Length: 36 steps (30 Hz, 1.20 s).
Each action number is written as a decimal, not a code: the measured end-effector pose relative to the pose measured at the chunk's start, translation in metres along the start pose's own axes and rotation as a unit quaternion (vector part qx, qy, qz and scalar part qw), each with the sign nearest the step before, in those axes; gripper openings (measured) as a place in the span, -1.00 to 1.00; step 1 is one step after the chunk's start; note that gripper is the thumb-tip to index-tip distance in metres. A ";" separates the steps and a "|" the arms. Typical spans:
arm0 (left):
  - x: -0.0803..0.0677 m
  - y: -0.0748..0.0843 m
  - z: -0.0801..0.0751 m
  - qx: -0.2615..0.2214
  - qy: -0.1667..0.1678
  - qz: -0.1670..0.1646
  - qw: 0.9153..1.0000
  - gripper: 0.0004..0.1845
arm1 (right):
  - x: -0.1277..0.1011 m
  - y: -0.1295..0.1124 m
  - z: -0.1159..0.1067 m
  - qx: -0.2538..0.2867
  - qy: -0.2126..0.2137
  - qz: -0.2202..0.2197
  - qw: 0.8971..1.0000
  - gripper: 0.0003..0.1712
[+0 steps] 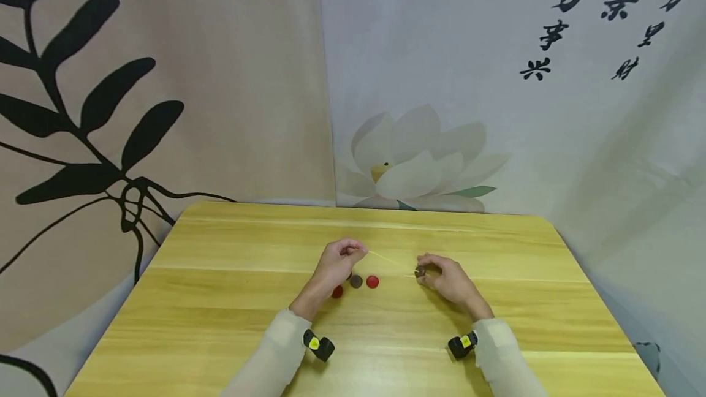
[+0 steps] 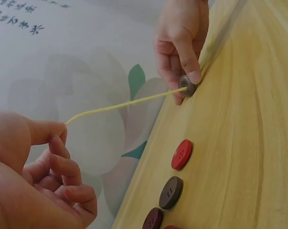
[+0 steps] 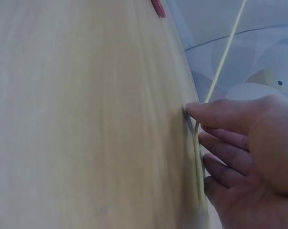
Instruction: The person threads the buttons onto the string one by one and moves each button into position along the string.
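Observation:
My left hand point(image 1: 336, 262) pinches the end of a yellow string point(image 2: 129, 103) between thumb and forefinger, above the wooden table. From there the string stretches across to a brown button point(image 2: 186, 87) and meets it near its middle. Thumb and fingers of my right hand point(image 1: 449, 279) pinch this button on edge, close to the tabletop. In the right wrist view, more yellow string point(image 3: 200, 171) trails past the right fingers along the table; the button there is mostly hidden behind the thumb.
Near the left hand, a red button point(image 1: 372, 282), a dark brown button point(image 1: 356, 281) and another red button point(image 1: 337, 291) lie on the table point(image 1: 265, 336). A dark maroon button point(image 2: 153, 219) is partly hidden by the left hand in the head view. Patterned curtains hang behind.

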<state>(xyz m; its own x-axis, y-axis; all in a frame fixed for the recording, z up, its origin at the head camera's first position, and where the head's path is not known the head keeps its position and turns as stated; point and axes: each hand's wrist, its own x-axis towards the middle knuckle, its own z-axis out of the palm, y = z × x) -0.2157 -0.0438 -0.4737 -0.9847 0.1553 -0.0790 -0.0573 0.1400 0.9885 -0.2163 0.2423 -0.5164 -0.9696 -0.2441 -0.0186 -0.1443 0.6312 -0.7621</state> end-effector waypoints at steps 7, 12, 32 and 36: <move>0.000 0.001 -0.002 0.004 0.011 -0.001 1.000 -0.84 | -0.001 -0.001 0.000 -0.001 -0.006 0.001 1.000 -0.66; 0.000 0.003 -0.003 0.005 0.013 -0.006 1.000 -0.85 | 0.000 -0.001 0.000 0.002 -0.008 0.001 1.000 -0.66; -0.004 0.008 -0.004 0.007 0.010 -0.003 1.000 -0.83 | 0.001 -0.002 -0.002 -0.019 -0.019 -0.006 1.000 -0.66; -0.006 0.009 -0.005 0.008 0.015 0.002 1.000 -0.83 | 0.002 -0.001 -0.001 -0.022 -0.022 -0.005 0.999 -0.63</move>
<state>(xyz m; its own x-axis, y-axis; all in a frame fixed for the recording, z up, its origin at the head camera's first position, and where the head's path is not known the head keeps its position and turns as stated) -0.2116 -0.0487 -0.4641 -0.9894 0.1271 -0.0703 -0.0502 0.1549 0.9867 -0.2182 0.2419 -0.5156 -0.9584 -0.2828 -0.0398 -0.1645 0.6606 -0.7325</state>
